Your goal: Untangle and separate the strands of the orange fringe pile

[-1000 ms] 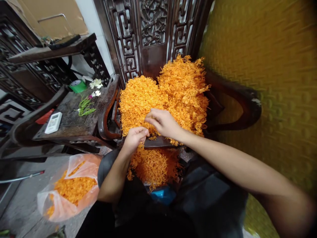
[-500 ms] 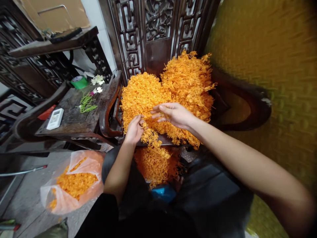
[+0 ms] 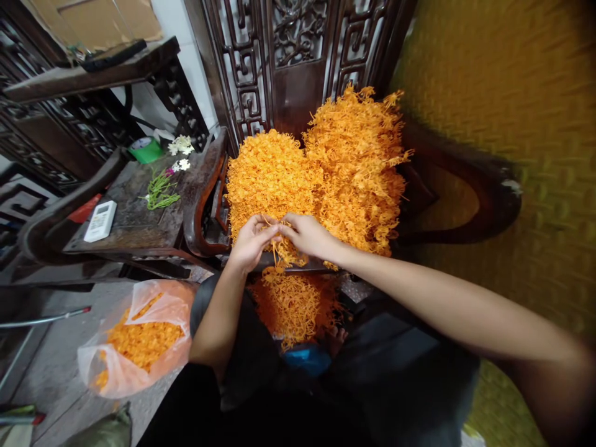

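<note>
My left hand [image 3: 251, 243] and my right hand [image 3: 308, 236] meet at the fingertips over the front edge of the dark wooden chair. Both are closed in a pinch on thin orange strands [image 3: 275, 249], which look like a small orange flower piece with a stem. Behind them, a rounded heap of small orange flower-like pieces [image 3: 274, 174] lies on the seat. Against its right side rises a taller, looser, stringy orange heap [image 3: 356, 161]. Below my hands, between my knees, more stringy orange pieces [image 3: 293, 304] lie in a reddish container. My fingers partly hide what they hold.
On the floor at left sits a clear plastic bag [image 3: 116, 385] with orange pieces inside. A wooden side table [image 3: 125, 239] bears a white remote control [image 3: 100, 221], green tape [image 3: 146, 149], green stems [image 3: 162, 189] and white flowers [image 3: 181, 146]. The chair's curved armrest [image 3: 500, 211] is at right.
My right hand has come down and left from above the heaps, its fingers closing against my left hand's. The orange cluster that hung from my left hand is now mostly behind my hands.
</note>
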{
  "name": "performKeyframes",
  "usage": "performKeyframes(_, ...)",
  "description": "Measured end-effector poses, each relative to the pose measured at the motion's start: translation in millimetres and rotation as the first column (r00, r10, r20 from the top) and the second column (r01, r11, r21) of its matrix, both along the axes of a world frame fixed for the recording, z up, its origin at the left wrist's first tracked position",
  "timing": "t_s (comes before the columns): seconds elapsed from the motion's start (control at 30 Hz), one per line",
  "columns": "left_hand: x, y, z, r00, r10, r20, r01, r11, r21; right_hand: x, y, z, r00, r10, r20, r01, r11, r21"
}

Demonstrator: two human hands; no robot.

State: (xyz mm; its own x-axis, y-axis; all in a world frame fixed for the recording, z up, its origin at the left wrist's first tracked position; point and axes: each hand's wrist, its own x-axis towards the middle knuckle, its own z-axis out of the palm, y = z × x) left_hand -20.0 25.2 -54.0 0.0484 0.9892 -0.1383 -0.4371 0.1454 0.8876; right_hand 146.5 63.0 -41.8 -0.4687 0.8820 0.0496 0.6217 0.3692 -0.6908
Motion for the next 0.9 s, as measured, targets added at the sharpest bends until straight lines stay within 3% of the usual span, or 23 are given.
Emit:
performKeyframes(0.17, -7, -1, -3.4, 0.989, -0.028, -0.146, 0.040, 0.996, 0.079, -3, 0, 0.3, 0.998, 0.013, -0.065, -0.019, 0.996, -0.088)
performKeyframes(0.3, -5, -5, 1.9, 0.972, -0.073, -0.222, 0.096, 0.991, 0.092, -1, -2, 0.5, 0.996, -0.025, -0.086, 0.018, 0.996, -0.082)
performKeyframes(0.47, 7, -5, 0.3, 0.971, 0.058, -0.230, -0.020, 0.986, 0.163, 0, -7, 3.4, 0.996, -0.051, -0.072, 0.046, 0.997, -0.060)
performKeyframes(0.57, 7, -6, 1.8, 0.982, 0.057, -0.181, -0.032, 0.990, 0.139, 6, 0, 10.7, 0.995, -0.068, -0.067, 0.070, 0.997, 0.025)
performKeyframes(0.67, -1, -12, 13.3, 0.987, -0.018, -0.162, 0.030, 0.997, 0.074, 24, 25, 21.4, 0.947, -0.247, -0.207, 0.263, 0.963, 0.054)
performKeyframes(0.73, -6, -15, 21.8, 0.987, -0.019, -0.159, 0.028, 0.998, 0.050, 40, 42, 27.0, 0.838, -0.412, -0.359, 0.431, 0.902, -0.030)
performKeyframes(0.8, -6, -16, 26.2, 0.990, 0.044, -0.132, -0.038, 0.998, 0.047, 53, 50, 30.2, 0.789, -0.422, -0.447, 0.379, 0.906, -0.188)
performKeyframes(0.9, 0, -12, 24.0, 0.992, 0.104, -0.072, -0.101, 0.994, 0.047, 59, 39, 34.1, 0.799, -0.289, -0.527, 0.118, 0.935, -0.335)
